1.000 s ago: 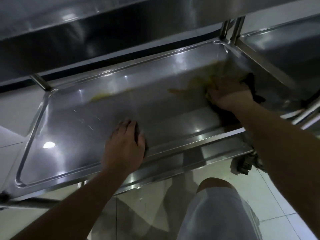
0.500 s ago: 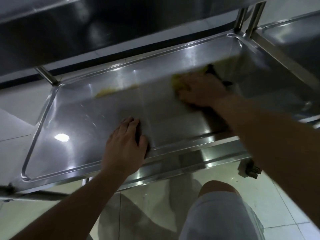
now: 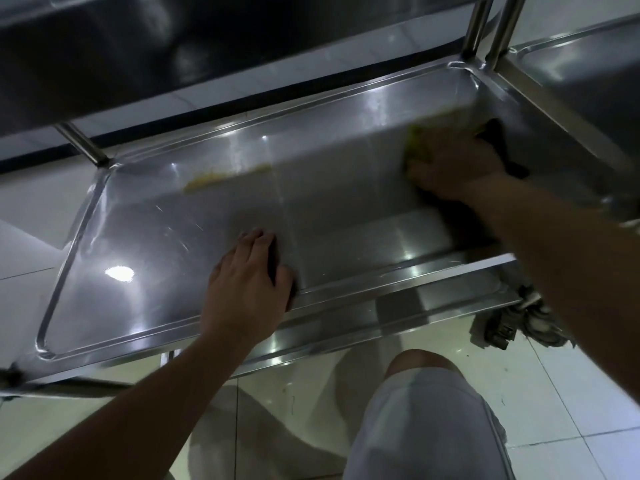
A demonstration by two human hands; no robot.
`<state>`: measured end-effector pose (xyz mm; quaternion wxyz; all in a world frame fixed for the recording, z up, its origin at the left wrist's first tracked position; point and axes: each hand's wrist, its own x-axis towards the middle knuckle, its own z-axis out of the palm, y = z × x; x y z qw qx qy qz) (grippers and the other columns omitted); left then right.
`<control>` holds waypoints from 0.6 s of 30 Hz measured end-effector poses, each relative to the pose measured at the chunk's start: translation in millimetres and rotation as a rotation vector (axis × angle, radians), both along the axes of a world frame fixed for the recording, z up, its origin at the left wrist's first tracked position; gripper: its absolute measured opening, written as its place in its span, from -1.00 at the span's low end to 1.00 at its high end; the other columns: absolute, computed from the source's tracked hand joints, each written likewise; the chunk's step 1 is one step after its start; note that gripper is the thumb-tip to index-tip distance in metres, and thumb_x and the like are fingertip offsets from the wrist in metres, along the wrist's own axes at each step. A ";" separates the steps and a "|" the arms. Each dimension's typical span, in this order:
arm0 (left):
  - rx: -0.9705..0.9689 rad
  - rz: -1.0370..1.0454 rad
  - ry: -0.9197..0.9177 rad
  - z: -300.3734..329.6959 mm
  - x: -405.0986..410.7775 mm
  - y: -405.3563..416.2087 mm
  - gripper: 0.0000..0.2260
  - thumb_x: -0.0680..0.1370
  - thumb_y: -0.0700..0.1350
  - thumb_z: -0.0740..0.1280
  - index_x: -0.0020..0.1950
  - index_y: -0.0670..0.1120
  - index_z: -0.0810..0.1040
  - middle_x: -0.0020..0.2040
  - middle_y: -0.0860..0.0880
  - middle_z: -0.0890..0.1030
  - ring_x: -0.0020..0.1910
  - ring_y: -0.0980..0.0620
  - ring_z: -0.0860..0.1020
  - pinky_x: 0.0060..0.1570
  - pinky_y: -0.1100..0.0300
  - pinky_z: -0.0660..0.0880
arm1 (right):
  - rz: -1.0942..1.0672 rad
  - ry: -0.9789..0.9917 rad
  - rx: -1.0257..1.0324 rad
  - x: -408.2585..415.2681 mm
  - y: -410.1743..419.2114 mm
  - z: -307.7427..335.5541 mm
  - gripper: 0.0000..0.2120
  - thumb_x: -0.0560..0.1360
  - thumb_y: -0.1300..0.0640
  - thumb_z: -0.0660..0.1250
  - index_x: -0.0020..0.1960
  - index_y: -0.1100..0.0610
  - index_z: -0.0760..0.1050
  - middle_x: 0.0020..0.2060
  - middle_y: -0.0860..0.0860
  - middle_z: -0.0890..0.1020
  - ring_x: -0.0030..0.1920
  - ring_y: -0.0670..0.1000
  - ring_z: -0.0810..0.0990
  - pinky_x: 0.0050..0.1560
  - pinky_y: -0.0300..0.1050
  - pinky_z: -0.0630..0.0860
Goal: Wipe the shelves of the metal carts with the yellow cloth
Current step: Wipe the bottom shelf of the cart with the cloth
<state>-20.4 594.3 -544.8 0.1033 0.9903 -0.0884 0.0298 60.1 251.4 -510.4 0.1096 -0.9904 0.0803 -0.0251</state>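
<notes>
The lower shelf [image 3: 173, 244] of a stainless steel cart fills the middle of the head view. Near its far right corner, my right hand [image 3: 453, 164] presses down on the yellow cloth [image 3: 415, 140], fingers bent over it. Only the cloth's edge shows past my fingers. My left hand [image 3: 246, 275] rests flat on the shelf by the front rim and holds nothing. A yellowish streak [image 3: 225, 174] lies along the back of the shelf, left of centre. A dark shape [image 3: 498, 147] shows just right of my right hand.
The cart's upper shelf [image 3: 138, 46] hangs low overhead. Two upright posts [image 3: 481, 29] stand at the far right corner, with a second cart's shelf [image 3: 588, 64] beside them. A caster wheel [image 3: 512, 327] sits on the tiled floor [image 3: 571, 393], and my knee [image 3: 426, 403] is below the rim.
My right hand swept the cloth left toward the shelf's middle, then back right toward the far corner. My left hand stayed in place on the shelf.
</notes>
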 end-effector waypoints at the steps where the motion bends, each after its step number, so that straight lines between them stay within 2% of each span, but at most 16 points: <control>1: 0.003 -0.002 -0.003 -0.1 -0.2 -0.2 -0.40 0.58 0.18 0.04 0.58 -0.01 0.34 0.60 -0.02 0.33 0.58 -0.04 0.28 0.55 -0.08 0.25 | 0.095 -0.005 -0.010 -5.1 24.3 0.8 -0.40 0.62 -0.23 0.16 0.54 0.09 0.37 0.52 0.16 0.42 0.49 0.22 0.39 0.46 0.13 0.35; 3: 0.009 -0.002 -0.008 -0.7 -0.8 0.1 -0.40 0.57 0.16 0.04 0.58 -0.02 0.34 0.60 -0.04 0.34 0.58 -0.05 0.29 0.55 -0.08 0.26 | 0.259 0.030 -0.016 -16.7 80.1 -1.4 -0.35 0.64 -0.25 0.07 0.64 0.03 0.20 0.62 0.05 0.27 0.59 0.12 0.25 0.55 0.06 0.21; 5: 0.011 -0.007 -0.011 -1.6 -0.5 0.6 -0.39 0.57 0.16 0.02 0.58 -0.04 0.35 0.59 -0.06 0.35 0.58 -0.06 0.29 0.54 -0.08 0.27 | 0.381 0.066 -0.015 -27.4 119.1 -6.4 -0.36 0.67 -0.23 0.06 0.68 -0.01 0.10 0.65 -0.02 0.17 0.63 0.05 0.13 0.57 0.03 0.11; 9: 0.007 -0.021 -0.008 -2.0 -0.7 2.7 -0.38 0.57 0.14 0.00 0.58 -0.06 0.34 0.60 -0.08 0.35 0.59 -0.05 0.28 0.55 -0.07 0.26 | 0.508 0.054 -0.002 -25.5 127.4 -9.4 -0.38 0.65 -0.28 0.08 0.66 -0.12 0.13 0.65 -0.11 0.18 0.62 0.00 0.15 0.55 0.03 0.11; 12: 0.005 -0.028 -0.004 -1.6 -1.4 3.4 -0.38 0.57 0.15 -0.02 0.59 -0.05 0.32 0.61 -0.07 0.33 0.59 -0.05 0.27 0.55 -0.08 0.25 | 0.310 0.042 0.006 -3.2 74.4 -3.8 -0.34 0.61 -0.29 0.19 0.63 -0.04 0.24 0.60 0.04 0.32 0.56 0.12 0.30 0.53 0.09 0.24; 14: 0.008 -0.034 -0.011 -2.4 -0.8 3.0 -0.39 0.58 0.15 -0.02 0.59 -0.05 0.31 0.60 -0.07 0.33 0.58 -0.06 0.29 0.55 -0.08 0.27 | 0.125 -0.003 0.007 2.1 28.3 -0.9 -0.38 0.59 -0.25 0.26 0.55 0.03 0.35 0.51 0.16 0.43 0.47 0.24 0.42 0.44 0.20 0.37; 18: 0.009 -0.025 -0.006 -1.9 -0.2 3.1 -0.41 0.58 0.14 0.02 0.57 -0.04 0.33 0.59 -0.06 0.35 0.54 -0.09 0.33 0.52 -0.07 0.28 | -0.097 0.034 -0.002 -12.0 -46.2 2.6 -0.43 0.60 -0.28 0.21 0.47 0.04 0.39 0.40 0.24 0.50 0.35 0.33 0.49 0.34 0.25 0.43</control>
